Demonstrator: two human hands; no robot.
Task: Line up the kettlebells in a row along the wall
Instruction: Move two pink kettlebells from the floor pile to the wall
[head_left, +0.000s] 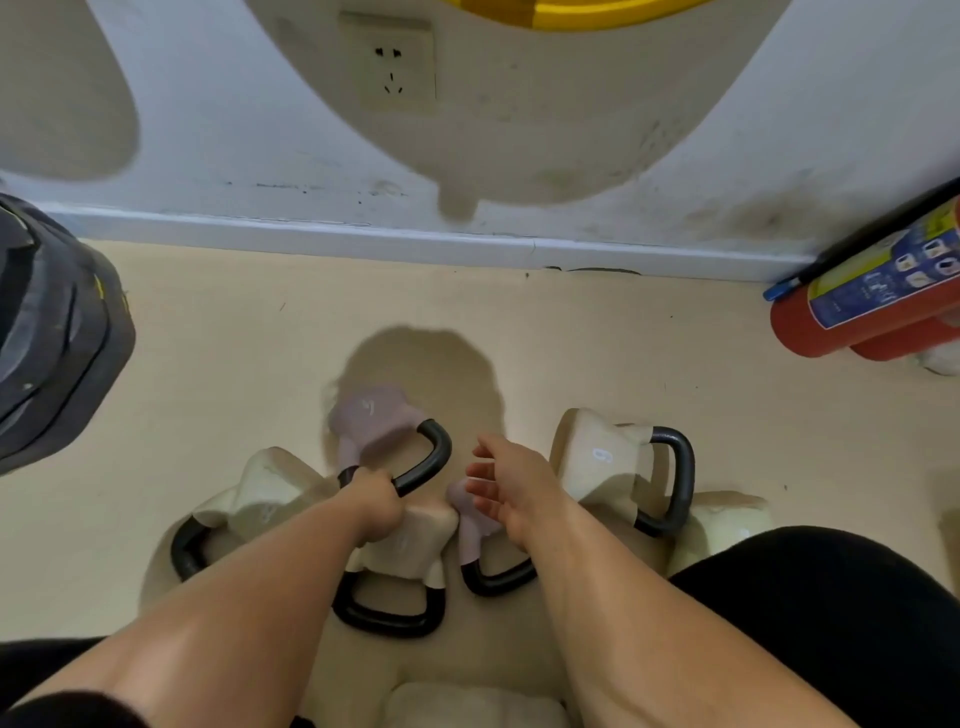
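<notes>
Several kettlebells with dark handles lie clustered on the beige floor in front of me. My left hand (375, 506) is closed around the handle of a mauve kettlebell (371, 423), which tilts toward the wall. My right hand (511, 486) hovers with fingers spread over a second mauve kettlebell (475, 530), mostly hidden beneath it. Cream kettlebells lie on their sides at the left (260, 501), in the middle (405, 551) and at the right (602, 462). Another cream one (722, 522) sits partly behind my knee.
The white wall with its skirting board (363, 236) runs across the top, with bare floor in front of it. A dark tyre-like object (47, 332) stands at the left. Red fire extinguishers (862, 306) lie at the right by the wall. A socket (389, 62) is on the wall.
</notes>
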